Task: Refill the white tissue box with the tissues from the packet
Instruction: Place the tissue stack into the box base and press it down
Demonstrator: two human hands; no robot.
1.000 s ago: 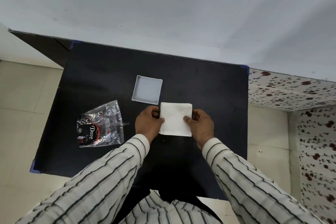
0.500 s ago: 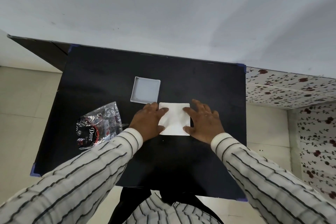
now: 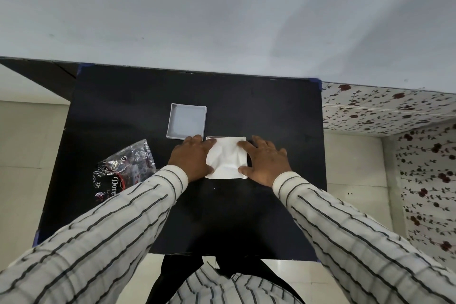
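A square stack of white tissues (image 3: 225, 159) lies mid-table, creased in the middle, with a thin white box rim (image 3: 225, 137) showing along its far edge. My left hand (image 3: 191, 159) lies flat on the stack's left side, fingers spread. On the right side my right hand (image 3: 265, 161) also lies flat, fingers apart. Neither hand grips anything. An empty white square box part (image 3: 172, 122) sits open side up just beyond my left hand. The crumpled clear tissue packet (image 3: 123, 171) with black and red print lies at the left.
The black table (image 3: 271, 111) stands against a pale wall (image 3: 222, 20). Tiled floor shows on the left, and a flower-patterned surface (image 3: 394, 111) on the right. My striped sleeves cover the table's near part.
My hands held the tissue stack by its sides; they have since opened and laid flat on top of it. The stack now sits lower and is creased.
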